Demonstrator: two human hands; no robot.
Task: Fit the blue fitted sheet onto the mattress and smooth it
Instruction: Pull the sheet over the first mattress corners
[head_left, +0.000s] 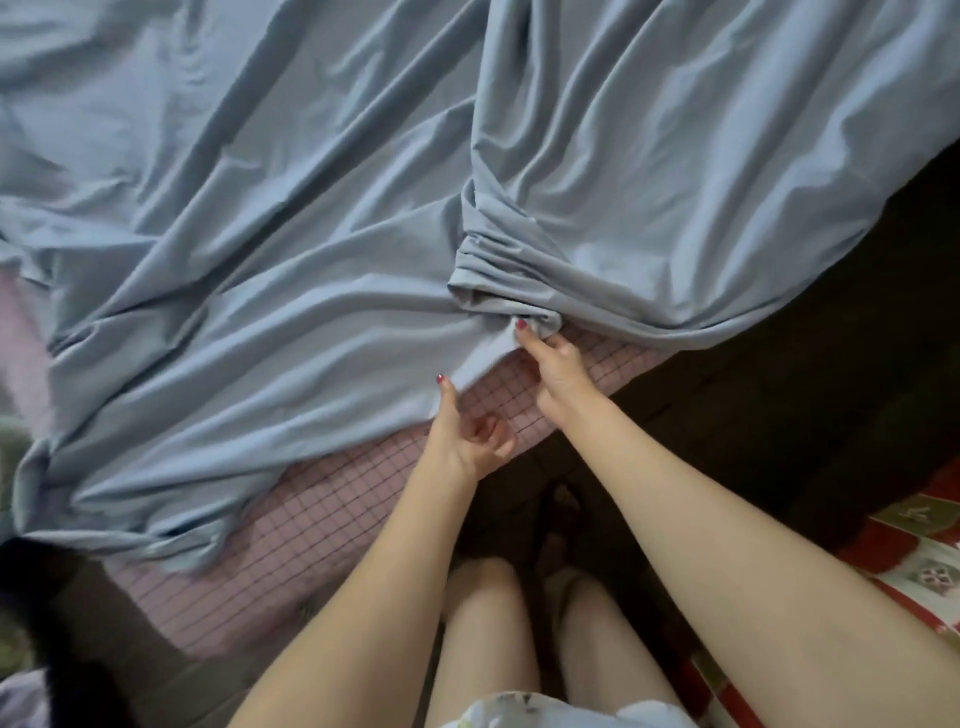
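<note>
Head view looks down past the person's bare legs (483, 639) and feet, which stand on a dark floor (779, 415) close against the bed's near edge. To the right a red patterned cloth (914, 551) lies at the frame's edge, well apart from the hands. The floor beside the bed runs dark up toward the right, along the hanging fabric.

The mattress (322, 525), covered in pink with a dark grid, shows as a bare strip along its near edge, widest at the lower left and narrowing toward the hands.

The left hand (470, 431) has its thumb straight, pressed on the sheet's hem, and its fingers curled beneath; whether those fingers catch the cloth cannot be told. The right hand (553, 369), just beyond and beside it, pinches a bunched fold of the hem between thumb and fingers, which are curled into the gather.

The sheet (270, 218) lies loose and deeply creased over most of the bed, its hem running diagonally from lower left up to the hands. Past the hands it drapes off the bed's right side toward the floor. At far left a pink patch peeks out beside the sheet's edge.
</note>
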